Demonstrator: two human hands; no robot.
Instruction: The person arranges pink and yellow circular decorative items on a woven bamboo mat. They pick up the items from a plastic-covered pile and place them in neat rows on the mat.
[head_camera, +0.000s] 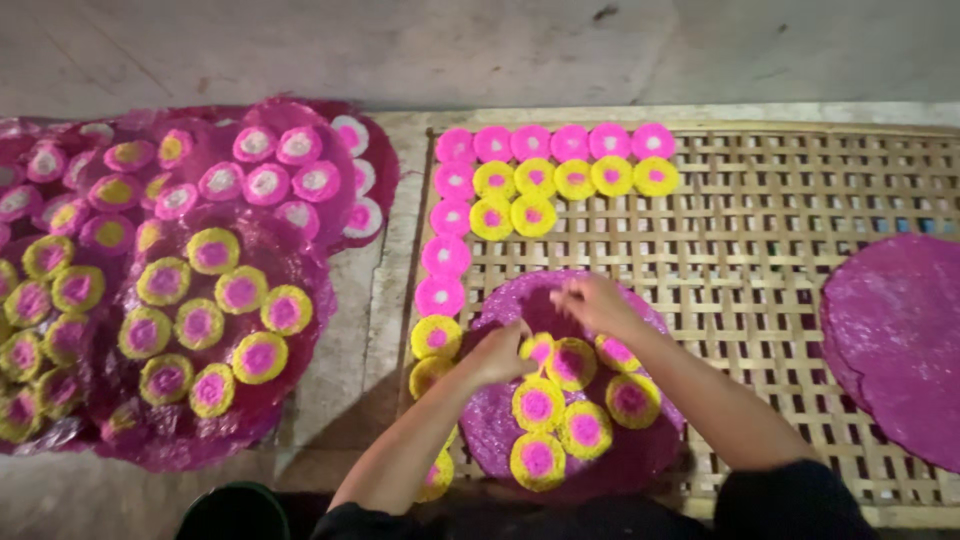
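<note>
Head view: your hands worked yellow-and-magenta discs on a round purple tray.
Left hand (497, 352) pinched together on a small yellow disc (537, 348), right hand (592, 300) curled above the purple tray (520, 300) at near centre of the bamboo lattice rack (780, 230); its grip I couldn't tell. Discs looked light, thin, lacy and brittle, so you'd best take them by the rim. Stacked trays (150, 290) sat left.

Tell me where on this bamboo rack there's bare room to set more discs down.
Free: the wide middle of the bamboo rack, bordered by the pink top row, the purple sheet at the right edge and the right hand. Crowded: the rack's left column, the purple tray under both hands, left hand included, and the stacked trays beside the rack.
</note>
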